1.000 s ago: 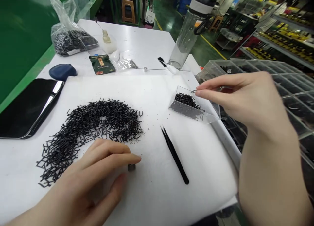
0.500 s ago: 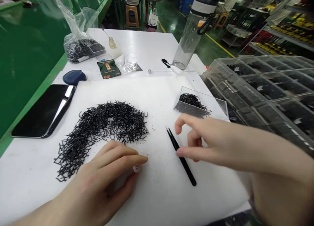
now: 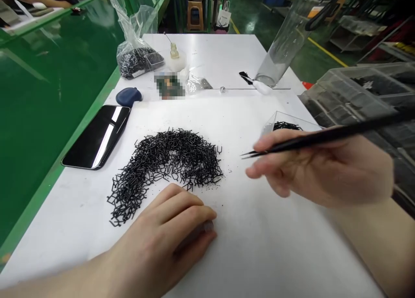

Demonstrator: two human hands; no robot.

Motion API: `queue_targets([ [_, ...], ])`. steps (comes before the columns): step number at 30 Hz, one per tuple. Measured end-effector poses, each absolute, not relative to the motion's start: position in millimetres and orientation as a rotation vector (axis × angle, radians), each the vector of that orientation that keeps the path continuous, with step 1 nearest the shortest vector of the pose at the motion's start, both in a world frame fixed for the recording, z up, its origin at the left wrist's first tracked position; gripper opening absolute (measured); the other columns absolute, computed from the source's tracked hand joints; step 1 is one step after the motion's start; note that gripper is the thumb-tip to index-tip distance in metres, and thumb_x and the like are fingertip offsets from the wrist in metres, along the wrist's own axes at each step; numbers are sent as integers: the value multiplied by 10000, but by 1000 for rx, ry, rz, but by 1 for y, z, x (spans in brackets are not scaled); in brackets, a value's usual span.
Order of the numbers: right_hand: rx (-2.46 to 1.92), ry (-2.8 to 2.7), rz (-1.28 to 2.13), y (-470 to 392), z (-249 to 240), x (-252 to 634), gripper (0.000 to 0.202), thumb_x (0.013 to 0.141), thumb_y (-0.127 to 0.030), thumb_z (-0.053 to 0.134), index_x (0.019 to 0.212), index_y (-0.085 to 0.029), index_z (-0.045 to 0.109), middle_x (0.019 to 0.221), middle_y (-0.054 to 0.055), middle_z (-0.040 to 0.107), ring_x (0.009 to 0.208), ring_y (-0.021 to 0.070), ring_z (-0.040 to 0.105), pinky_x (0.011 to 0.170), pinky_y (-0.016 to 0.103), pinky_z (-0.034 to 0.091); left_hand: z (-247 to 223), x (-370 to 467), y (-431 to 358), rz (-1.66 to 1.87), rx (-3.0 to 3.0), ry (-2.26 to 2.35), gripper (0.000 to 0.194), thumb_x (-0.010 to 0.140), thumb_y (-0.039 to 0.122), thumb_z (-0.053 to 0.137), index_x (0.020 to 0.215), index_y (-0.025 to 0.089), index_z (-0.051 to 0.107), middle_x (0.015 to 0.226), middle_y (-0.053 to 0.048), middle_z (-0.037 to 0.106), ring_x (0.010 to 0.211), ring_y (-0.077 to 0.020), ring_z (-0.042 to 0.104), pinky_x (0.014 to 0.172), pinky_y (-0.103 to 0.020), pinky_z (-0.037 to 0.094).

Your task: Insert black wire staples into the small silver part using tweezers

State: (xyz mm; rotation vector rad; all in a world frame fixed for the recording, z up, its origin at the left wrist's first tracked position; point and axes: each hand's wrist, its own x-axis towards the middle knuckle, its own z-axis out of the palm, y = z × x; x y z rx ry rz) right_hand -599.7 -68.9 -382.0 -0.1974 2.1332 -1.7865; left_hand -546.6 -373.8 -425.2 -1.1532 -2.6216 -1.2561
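Observation:
My right hand (image 3: 311, 168) holds black tweezers (image 3: 311, 139) above the table's right side. Their fine tips point left, slightly apart, with nothing visible between them. My left hand (image 3: 168, 229) rests on the white surface, its fingers curled towards the thumb around a small translucent piece (image 3: 208, 226), mostly hidden. Just beyond that hand spreads a curved pile of small black bent pins (image 3: 175, 142). Partly behind my right hand sits a clear scoop-like tray (image 3: 270, 125) with more black pins (image 3: 287, 125).
A phone (image 3: 97, 136) and a blue rounded case (image 3: 129, 96) lie left. Behind are a plastic bag of black parts (image 3: 138, 62), a small bottle (image 3: 174, 52) and a blurred packet (image 3: 169, 86). A water bottle (image 3: 279, 52) and clear compartment boxes (image 3: 343, 90) stand right.
My right hand has picked the tweezers up off the table and turned palm-up with them. My left hand keeps its curled grip. The whole view has shifted, so things appear further right.

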Motion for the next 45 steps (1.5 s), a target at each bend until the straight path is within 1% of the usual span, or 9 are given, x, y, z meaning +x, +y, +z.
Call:
queue_targets([
  [2, -192, 1839, -2016, -75, -390, -602, 236, 1023, -502, 714, 1078, -382, 909, 1050, -4, 956, 1007, 280, 924, 547, 291, 608, -424, -544, -374, -1213, -1125, -2653, 180, 1129, 109, 718, 1239, 245, 758, 1051, 6, 771, 984, -156, 678, 907, -241, 583],
  [4, -195, 1716, -2102, -81, -399, -601, 99, 1004, -464, 866, 1040, -388, 918, 1035, -6, 958, 1035, 283, 922, 563, 274, 638, -422, -542, -373, -1196, -1073, -2680, 176, 1124, 122, 717, 1246, 246, 744, 1061, -2, 761, 981, -167, 678, 893, -262, 590],
  [7, -205, 1898, -2066, -89, -408, -594, 216, 1061, -551, 856, 1032, -341, 900, 876, 30, 922, 858, 258, 896, 581, 298, 676, -420, -542, -374, -1221, -1052, -2719, 193, 1100, 128, 716, 1245, 253, 735, 1051, -16, 743, 969, -192, 665, 855, -297, 589],
  [9, -273, 2055, -1978, -91, -410, -590, 217, 1083, -533, 836, 1077, -328, 907, 895, 35, 907, 819, 232, 866, 633, 319, 695, -419, -542, -374, -1260, -1063, -2725, 211, 1080, 93, 697, 1215, 250, 737, 1022, -14, 728, 953, -192, 646, 838, -299, 574],
  [15, -602, 2490, -1534, -88, -409, -592, 154, 1090, -448, 817, 1158, -377, 936, 1166, 31, 899, 1088, 249, 844, 974, 385, 708, -420, -543, -372, -1311, -1073, -2732, 213, 1082, 53, 695, 1184, 235, 738, 997, -1, 724, 951, -168, 629, 857, -273, 556],
  [18, -566, 2515, -1491, -87, -409, -593, 114, 1064, -396, 818, 1090, -354, 921, 1102, 9, 923, 1039, 241, 870, 926, 363, 728, -419, -545, -371, -1307, -1057, -2735, 189, 1086, 59, 700, 1155, 231, 735, 984, 1, 726, 934, -165, 629, 849, -272, 557],
  [22, -419, 2556, -1497, -86, -409, -590, 89, 1017, -443, 858, 1026, -375, 914, 1009, -25, 924, 890, 218, 872, 855, 341, 754, -419, -545, -372, -1307, -1070, -2725, 188, 1075, 54, 696, 1152, 220, 738, 979, 0, 727, 931, -159, 633, 846, -254, 565],
  [31, -320, 2534, -1536, -88, -411, -592, 52, 988, -396, 875, 996, -417, 921, 989, -69, 925, 792, 197, 876, 804, 301, 780, -418, -544, -372, -1245, -1081, -2750, 179, 1083, 66, 695, 1143, 233, 715, 959, 3, 736, 899, -154, 666, 819, -245, 597],
  [45, -377, 2603, -1507, -84, -419, -585, 43, 1032, -453, 887, 1044, -460, 927, 1074, -58, 933, 902, 268, 910, 837, 390, 812, -415, -545, -372, -1232, -1100, -2758, 152, 1096, 88, 701, 1147, 230, 720, 937, 5, 750, 862, -151, 668, 814, -256, 615],
])
